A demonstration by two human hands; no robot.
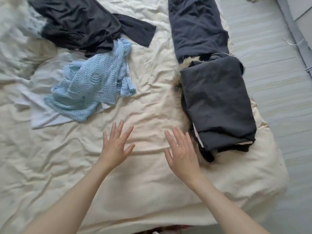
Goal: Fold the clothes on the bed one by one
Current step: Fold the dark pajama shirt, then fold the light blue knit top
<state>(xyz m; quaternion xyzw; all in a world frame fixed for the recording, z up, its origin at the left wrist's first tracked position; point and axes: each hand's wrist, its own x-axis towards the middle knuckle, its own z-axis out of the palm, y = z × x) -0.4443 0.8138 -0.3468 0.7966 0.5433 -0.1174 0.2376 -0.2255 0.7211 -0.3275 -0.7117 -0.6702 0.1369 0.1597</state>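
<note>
The bed (pixel 148 102), covered by a rumpled cream sheet, fills nearly the whole head view; a pale grey surface runs along its right side. A long dark navy garment (pixel 195 26) lies stretched along the bed's right edge, reaching from the top of the view down to a folded dark stack (pixel 217 102), which it meets or overlaps; I cannot tell which. The stack is a neat rectangular bundle near the bed's right edge, with a strip of tan fur showing at its upper left corner and white and black layers peeking out at its lower end. At upper left a dark grey top (pixel 81 24) lies crumpled, one sleeve spread toward the centre of the bed. A light blue knit sweater (pixel 91 85) lies bunched just below it, its upper end touching the dark top, and it rests partly on a white garment (pixel 43 115) spread flat beneath it.

My left hand (pixel 114 149) is above the bare sheet at centre, fingers (pixel 125 135) straight and spread, holding nothing. My right hand (pixel 182 152) is just beside the lower left corner of the folded stack, fingers likewise straight and splayed, holding nothing; I cannot tell whether either palm touches the sheet.
</note>
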